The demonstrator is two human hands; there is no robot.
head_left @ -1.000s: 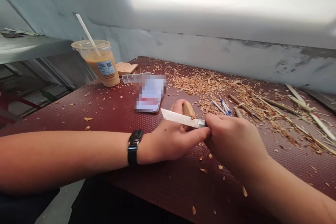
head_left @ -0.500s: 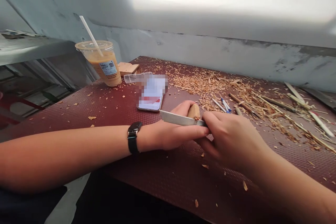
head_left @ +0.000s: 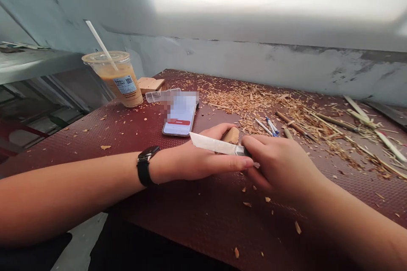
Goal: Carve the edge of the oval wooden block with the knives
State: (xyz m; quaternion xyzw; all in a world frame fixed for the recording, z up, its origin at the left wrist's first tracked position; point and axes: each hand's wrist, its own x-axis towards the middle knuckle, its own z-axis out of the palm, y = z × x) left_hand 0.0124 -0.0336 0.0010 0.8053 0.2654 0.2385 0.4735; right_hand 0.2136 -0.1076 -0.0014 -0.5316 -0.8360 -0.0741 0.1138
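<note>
The left hand (head_left: pixel 197 161) is closed around a small rounded piece of pale wood (head_left: pixel 231 135), fingers wrapped over its far side so that only the top pokes out. The thumb is stretched flat towards the right hand (head_left: pixel 280 165). The wood sits just right of a white-cased smartphone (head_left: pixel 179 116) lying on the dark red textured table (head_left: pixel 95 135), and a little nearer the person than the phone. The right hand, further right of the phone, has its fingers curled tight on a knife with a flat pale steel blade (head_left: pixel 216 145). Its handle is hidden inside the fist, and the blade lies across the left hand against the wood, its tip pointing back towards the phone's near corner. A black wristwatch (head_left: pixel 144 165) is on the left wrist, nearer than the phone. Left of and beyond the phone stands a clear plastic cup of milky brown drink (head_left: pixel 122 87) with a white straw. A small clear plastic box (head_left: pixel 155 95) lies at the phone's far left corner. Right of the phone are loose wood shavings (head_left: pixel 251 101), thin blue-and-white pens (head_left: pixel 270 126) and thin brown sticks (head_left: pixel 292 125).
</note>
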